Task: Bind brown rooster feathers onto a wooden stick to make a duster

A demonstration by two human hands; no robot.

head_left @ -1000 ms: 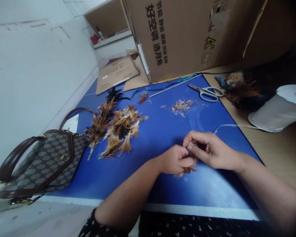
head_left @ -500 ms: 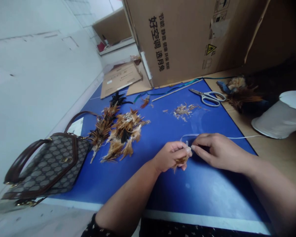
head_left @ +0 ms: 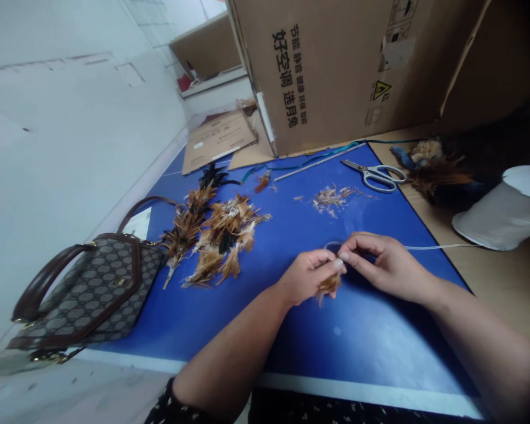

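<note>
My left hand (head_left: 313, 275) is closed on a small bunch of brown feathers (head_left: 329, 284), whose tips hang below the fingers. Thumb and forefinger of my right hand (head_left: 380, 262) pinch together right at the left fingertips, on a thin white ribbon (head_left: 333, 243) that loops up between the hands. Exactly how the ribbon lies at the feather ends is hidden by the fingers. Past my right hand the ribbon runs on to a large white spool (head_left: 501, 206). Both hands are just above the blue tabletop (head_left: 300, 335).
Brown feather bunches (head_left: 225, 235) and a long feather strip (head_left: 188, 218) lie left, beside a patterned handbag (head_left: 92, 288). Ahead are feather scraps (head_left: 333, 199), scissors (head_left: 375, 175) and a thin stick (head_left: 320, 161). A big cardboard box (head_left: 335, 70) stands behind; dark feathers (head_left: 441, 171) lie right.
My right fingers have moved slightly left, up against the left fingertips, and the ribbon loop between the hands looks smaller. The left hand keeps its hold on the feathers.
</note>
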